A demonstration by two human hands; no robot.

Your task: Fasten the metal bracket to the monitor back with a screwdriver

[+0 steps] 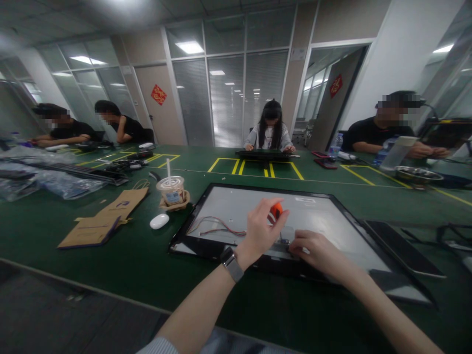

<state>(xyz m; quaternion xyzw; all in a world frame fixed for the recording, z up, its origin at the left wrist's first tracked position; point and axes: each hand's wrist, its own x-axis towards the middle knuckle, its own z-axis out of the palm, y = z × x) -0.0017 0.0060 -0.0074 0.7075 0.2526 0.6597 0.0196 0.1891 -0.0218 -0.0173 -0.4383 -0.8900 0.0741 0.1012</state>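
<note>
In the head view, a large flat display panel (221,201) with a black frame and grey back lies before me on the table. My left hand (260,223), a watch on its wrist, is raised over the panel's middle. Its thumb and fingers are closed round an orange-and-black tool handle (276,210); the tool's lower end is hidden. Close by, my right hand (313,248) is pinched at the panel's near edge beside a small circuit part (283,241). What its fingertips hold is too small to tell. Thin coloured wires (221,223) lie on the panel's left side.
Left of the panel are a white mouse (159,221), a drink cup (171,191) in a carrier and brown paper bags (121,206). A long black flat part (403,246) lies right. Several people sit across the green table (147,275); a metal bowl (418,173) stands far right.
</note>
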